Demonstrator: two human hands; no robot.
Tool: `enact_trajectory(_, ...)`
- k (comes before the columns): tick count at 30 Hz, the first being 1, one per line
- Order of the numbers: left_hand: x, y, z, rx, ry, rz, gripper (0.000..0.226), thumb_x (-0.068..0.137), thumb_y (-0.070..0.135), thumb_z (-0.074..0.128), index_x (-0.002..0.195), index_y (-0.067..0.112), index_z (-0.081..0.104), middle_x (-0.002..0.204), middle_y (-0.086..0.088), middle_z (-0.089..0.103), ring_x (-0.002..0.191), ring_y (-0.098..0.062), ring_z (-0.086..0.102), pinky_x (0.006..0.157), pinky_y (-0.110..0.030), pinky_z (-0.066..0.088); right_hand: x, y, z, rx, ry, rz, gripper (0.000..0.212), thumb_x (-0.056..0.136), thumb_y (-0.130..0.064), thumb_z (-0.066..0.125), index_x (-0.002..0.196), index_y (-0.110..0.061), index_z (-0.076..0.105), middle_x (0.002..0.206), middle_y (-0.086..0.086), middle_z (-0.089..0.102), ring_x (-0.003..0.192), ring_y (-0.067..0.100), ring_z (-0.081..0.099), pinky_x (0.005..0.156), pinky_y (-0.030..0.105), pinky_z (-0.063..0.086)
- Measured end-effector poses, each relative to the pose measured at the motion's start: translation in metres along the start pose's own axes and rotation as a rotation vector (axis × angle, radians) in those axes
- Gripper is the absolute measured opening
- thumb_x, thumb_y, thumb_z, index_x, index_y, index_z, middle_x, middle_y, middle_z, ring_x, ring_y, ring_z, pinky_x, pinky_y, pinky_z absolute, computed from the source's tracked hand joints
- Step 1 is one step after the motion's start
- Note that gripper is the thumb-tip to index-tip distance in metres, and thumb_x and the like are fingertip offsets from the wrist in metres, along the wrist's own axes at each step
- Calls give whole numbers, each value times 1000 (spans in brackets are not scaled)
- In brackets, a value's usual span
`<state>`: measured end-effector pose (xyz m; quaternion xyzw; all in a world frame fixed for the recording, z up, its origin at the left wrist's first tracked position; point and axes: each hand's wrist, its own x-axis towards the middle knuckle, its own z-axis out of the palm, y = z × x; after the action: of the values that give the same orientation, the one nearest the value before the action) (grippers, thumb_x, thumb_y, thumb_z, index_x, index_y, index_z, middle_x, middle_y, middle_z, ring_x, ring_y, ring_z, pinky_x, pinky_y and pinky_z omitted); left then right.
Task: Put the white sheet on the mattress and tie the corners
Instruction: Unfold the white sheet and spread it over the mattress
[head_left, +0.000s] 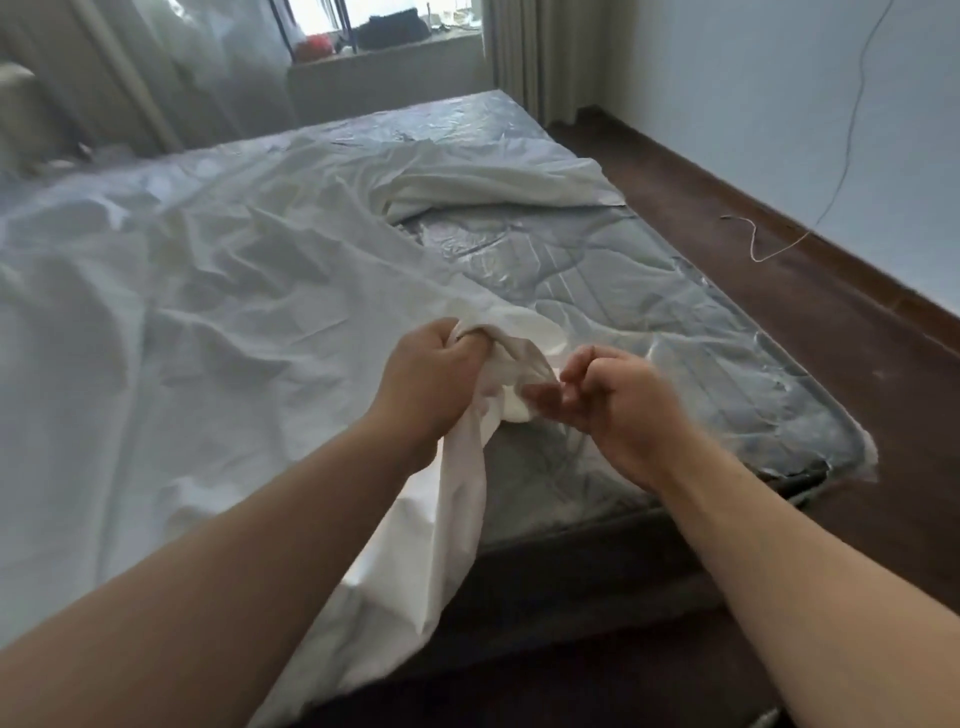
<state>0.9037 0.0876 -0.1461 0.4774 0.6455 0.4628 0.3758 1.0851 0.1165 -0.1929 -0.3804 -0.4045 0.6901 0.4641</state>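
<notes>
Two bare forearms reach in from the near edge of the view toward the mattress (649, 291). Closest, a fold of the white sheet (208, 270) hangs over the mattress's near edge toward the dark wooden floor (779, 249). Just above that edge, the left hand (434, 376) grips a bunched handful of the sheet, fingers curled tightly into the cloth. Beside it, the right hand (613, 397) has its fingers curled, fingertips touching the same bunch of fabric; whether it actually pinches the cloth cannot be told. Beyond the hands, the sheet spreads wrinkled across the left and middle of the mattress, while the near right corner and right edge lie bare, showing grey quilting under clear plastic wrap. Farther back, the sheet's edge is folded over on itself near the right edge. On the floor by the wall lies a thin cable (779, 244). At the far end stand curtains (524, 57) and a window sill (384, 49) with dark objects.
</notes>
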Motion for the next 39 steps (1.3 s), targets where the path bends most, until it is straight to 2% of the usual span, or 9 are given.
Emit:
enact_trajectory(4, -11, 1, 5, -145, 27, -42, 43, 82, 49, 65, 86, 6, 71, 80, -21, 66, 73, -28, 62, 72, -47, 50, 3, 16, -4, -293, -155, 189, 41, 97, -41, 55, 112, -9, 75, 104, 15, 77, 104, 29, 71, 95, 42, 51)
enact_trajectory(8, -38, 15, 32, 20, -215, 51, 28, 98, 30, 66, 92, 6, 78, 85, -1, 78, 81, -13, 73, 79, -31, 60, -2, 7, -19, 38, -213, 300, 83, 92, -79, 36, 123, -11, 73, 117, 13, 71, 110, 32, 66, 100, 47, 47)
enact_trajectory(11, -53, 18, 50, 263, -398, 168, 27, 103, 23, 62, 102, 2, 78, 92, 19, 73, 91, 6, 66, 81, -10, 47, -11, 1, -28, 96, -126, 256, 53, 100, -55, 47, 119, -13, 73, 117, 18, 62, 98, 29, 58, 88, 40, 48)
enact_trajectory(14, -55, 13, 56, 575, -435, 230, 44, 103, 45, 56, 96, 6, 75, 110, -3, 64, 106, -6, 57, 93, -25, 42, -20, -7, -35, 90, 84, 247, 24, 95, -19, 51, 110, -9, 67, 106, 17, 71, 86, 26, 68, 80, 40, 58)
enact_trajectory(19, -55, 7, 51, 723, -464, 317, 29, 99, 51, 61, 114, 28, 72, 108, 3, 65, 92, -8, 64, 88, -31, 51, -40, -48, -53, 270, 259, -46, 32, 105, -14, 44, 129, -3, 61, 122, 23, 70, 107, 37, 72, 86, 56, 60)
enact_trajectory(26, -60, 2, 53, 805, -474, 383, 50, 92, 57, 67, 135, 33, 58, 121, 12, 60, 103, -3, 64, 99, -34, 52, -97, -98, -75, 229, 359, -524, 29, 109, -14, 42, 133, -15, 59, 115, 4, 72, 104, 7, 71, 86, 23, 57)
enact_trajectory(30, -68, -11, 71, 955, -562, 326, 97, 69, 90, 61, 145, 31, 44, 139, 9, 46, 119, -12, 56, 100, -36, 49, -86, -70, -112, 103, 654, -269, 27, 102, -17, 48, 118, -25, 68, 117, 6, 73, 106, 26, 71, 83, 40, 61)
enact_trajectory(34, -74, -38, 91, 1257, -549, 424, 80, 80, 74, 67, 138, 24, 44, 135, 2, 46, 120, -23, 55, 87, -39, 53, -88, -39, -149, 210, 721, 146, 31, 103, -11, 45, 125, -15, 67, 101, 4, 74, 75, 18, 72, 59, 32, 60)
enact_trajectory(39, -80, -44, 107, 1314, -522, 464, 90, 73, 89, 57, 131, 21, 46, 125, 0, 48, 114, -27, 50, 83, -41, 53, -106, -65, -137, 448, 544, -51, 33, 111, -25, 39, 122, -5, 63, 111, 11, 77, 98, 23, 76, 84, 39, 63)
